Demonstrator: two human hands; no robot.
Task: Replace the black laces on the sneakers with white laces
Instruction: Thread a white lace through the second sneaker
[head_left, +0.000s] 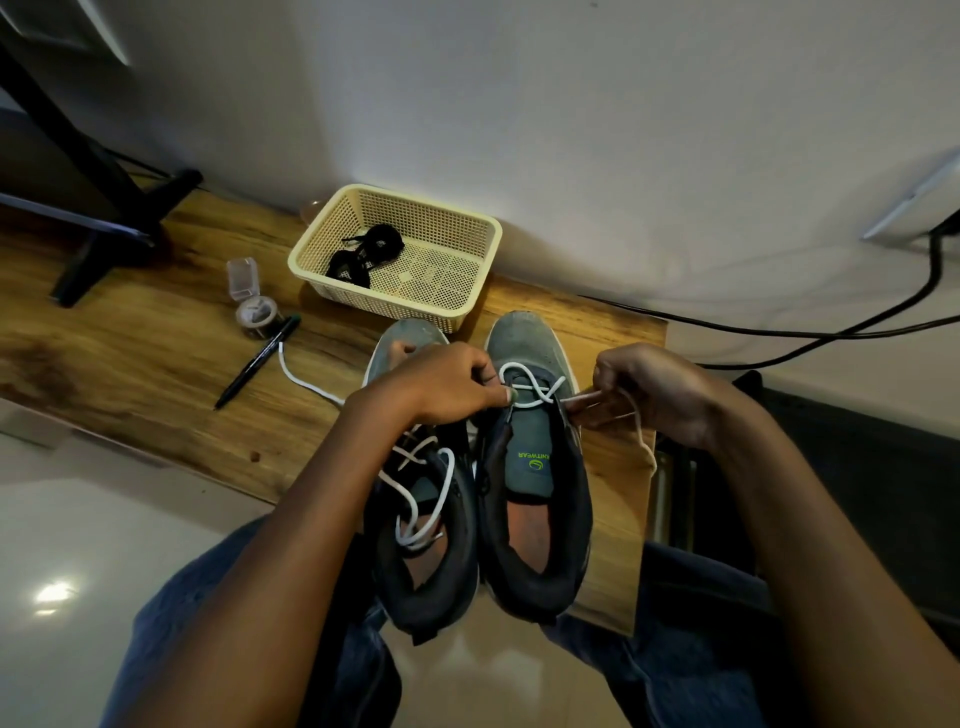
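Two sneakers stand side by side on the wooden board (156, 358), toes toward the wall. The left hand (441, 384) pinches the white lace (524, 387) at the right sneaker (535, 467)'s lowest eyelets; the right hand (649, 395) pinches its free end. The left sneaker (426, 519) carries one loosely threaded white lace. Two bundled black laces (363, 254) lie in one cream basket (467, 228). One pen (257, 361) lies nearby.
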